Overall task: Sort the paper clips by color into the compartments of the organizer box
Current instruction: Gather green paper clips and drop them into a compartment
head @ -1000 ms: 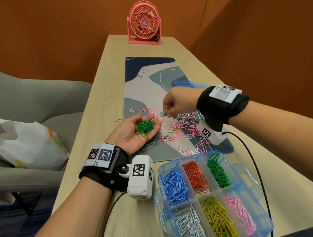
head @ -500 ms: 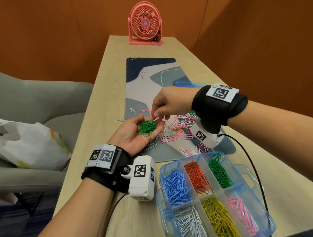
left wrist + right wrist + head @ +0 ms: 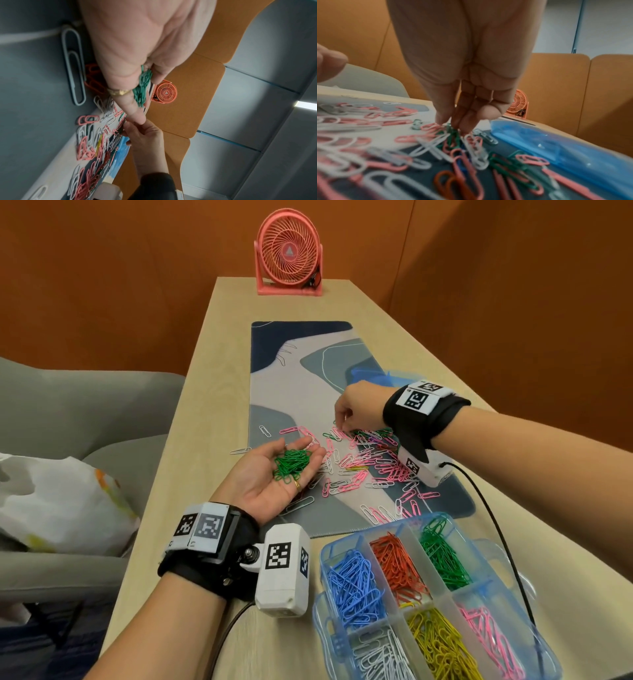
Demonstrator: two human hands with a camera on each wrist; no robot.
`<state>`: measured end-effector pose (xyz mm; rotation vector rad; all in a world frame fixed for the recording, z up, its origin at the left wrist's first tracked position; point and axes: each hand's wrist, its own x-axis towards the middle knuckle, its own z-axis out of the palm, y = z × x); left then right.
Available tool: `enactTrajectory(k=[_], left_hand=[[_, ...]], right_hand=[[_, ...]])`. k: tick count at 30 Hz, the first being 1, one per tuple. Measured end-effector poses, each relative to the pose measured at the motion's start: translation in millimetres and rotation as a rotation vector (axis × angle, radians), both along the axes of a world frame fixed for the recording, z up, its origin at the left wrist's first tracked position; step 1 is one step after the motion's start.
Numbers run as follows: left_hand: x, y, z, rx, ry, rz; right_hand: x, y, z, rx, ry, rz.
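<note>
My left hand (image 3: 301, 448) lies palm up over the desk mat's left edge, cupping a heap of green paper clips (image 3: 291, 463), also seen across its fingers in the left wrist view (image 3: 143, 86). My right hand (image 3: 342, 419) reaches down into the far end of the loose pile of pink, white and green clips (image 3: 370, 463). Its fingertips (image 3: 465, 125) and thumb close on a green clip (image 3: 452, 133) in the pile. The clear blue organizer box (image 3: 323, 553) stands at the near right, with blue, orange, green, white, yellow and pink clips in separate compartments.
The patterned desk mat (image 3: 301, 371) runs down the narrow wooden table. A pink fan (image 3: 289, 258) stands at the far end. A blue plastic piece (image 3: 373, 374) lies behind my right hand. A grey chair (image 3: 68, 405) with a white bag (image 3: 58, 501) is at the left.
My right hand was over the left palm half a second ago; it has swung back right and away to the pile. The left hand stays put with its green clips.
</note>
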<state>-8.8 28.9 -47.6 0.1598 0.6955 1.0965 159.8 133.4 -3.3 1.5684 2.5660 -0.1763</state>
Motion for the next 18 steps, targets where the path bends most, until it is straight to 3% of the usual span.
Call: enactTrajectory(k=[4,12,18], left_hand=[[0.2,-0.1,-0.4,0.002,0.0,0.002],[0.7,0.0,0.2,0.005,-0.01,-0.005],[0.2,0.7,-0.7,0.007,-0.012,-0.004]], right_hand=[[-6.7,-2.5,-4.1,-0.023,0.038,0.032],[-4.4,1.7,1.7,-0.005,-0.082,0.015],[-11.5,-2.7,-1.4,-0.026,-0.005,0.026]])
